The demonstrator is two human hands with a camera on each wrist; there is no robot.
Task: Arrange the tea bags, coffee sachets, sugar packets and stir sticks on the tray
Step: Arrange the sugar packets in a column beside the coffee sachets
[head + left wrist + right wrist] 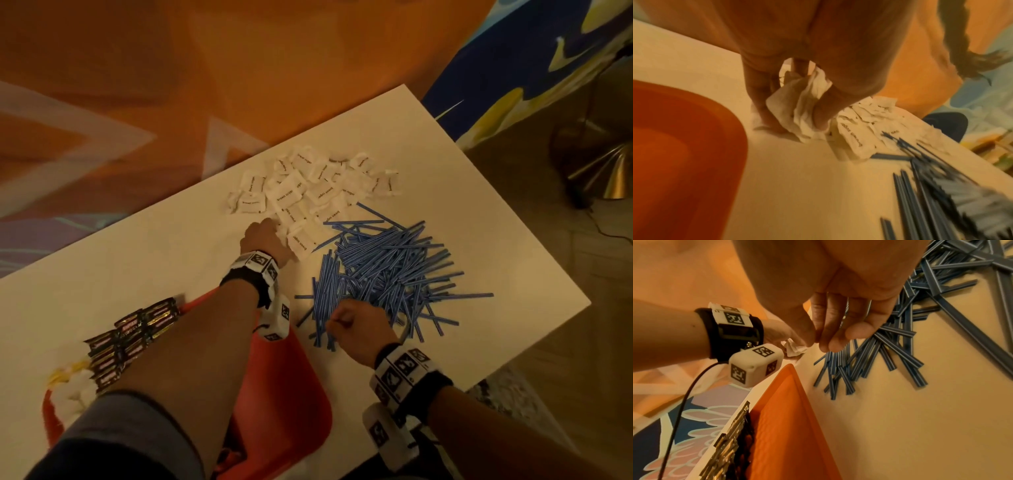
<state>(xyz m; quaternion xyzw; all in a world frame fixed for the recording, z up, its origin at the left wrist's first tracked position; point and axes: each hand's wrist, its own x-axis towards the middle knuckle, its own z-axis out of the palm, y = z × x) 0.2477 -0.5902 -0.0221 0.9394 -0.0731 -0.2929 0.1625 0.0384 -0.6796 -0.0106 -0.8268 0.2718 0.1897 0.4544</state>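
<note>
Your left hand [265, 236] is already bunched around a few sugar packets [797, 104] at the pile's near edge. The red tray [291, 387] sits behind that wrist, toward you. Your right hand [356, 329] pinches stir sticks [387, 270] lying fanned on the counter [154, 246].

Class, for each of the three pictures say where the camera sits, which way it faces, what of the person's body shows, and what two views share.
Head: above, facing down at the white table; both forearms, left hand, right hand.
Left wrist: under the left forearm, facing along the left hand gripping sugar packets.
Right wrist: under the right forearm, facing along the right hand at the stir sticks; the left wrist shows.
Shared: both wrist views show the red tray and stir sticks.
</note>
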